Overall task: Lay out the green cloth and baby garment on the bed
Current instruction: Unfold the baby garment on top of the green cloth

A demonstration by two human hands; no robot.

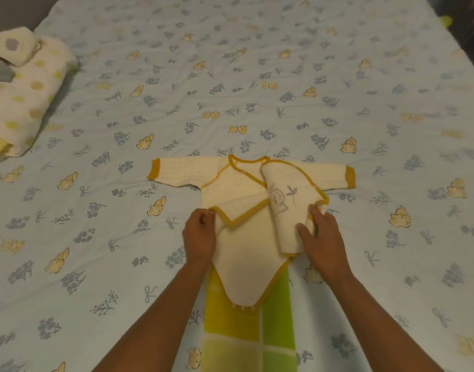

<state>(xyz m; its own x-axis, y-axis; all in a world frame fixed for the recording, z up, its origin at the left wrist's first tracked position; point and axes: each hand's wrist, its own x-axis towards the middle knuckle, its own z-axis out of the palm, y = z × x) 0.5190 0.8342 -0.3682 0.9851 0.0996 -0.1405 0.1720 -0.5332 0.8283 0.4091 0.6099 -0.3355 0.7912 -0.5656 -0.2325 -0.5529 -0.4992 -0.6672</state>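
Observation:
A cream baby garment (238, 189) with mustard trim lies on the bed (230, 89), sleeves spread left and right. Its right front flap is folded over, showing a printed animal. The pointed lower end rests on a green and yellow checked cloth (244, 334) that lies in a narrow strip near the bed's front edge. My left hand (199, 236) pinches the garment's left lower edge. On the other side, my right hand (320, 237) grips the folded flap at its lower right edge.
A folded stack of cream dotted bedding and small clothes (21, 87) sits at the bed's far left. The pale blue floral sheet stretches open around the garment. Dark floor shows beyond the bed's right edge (469, 28).

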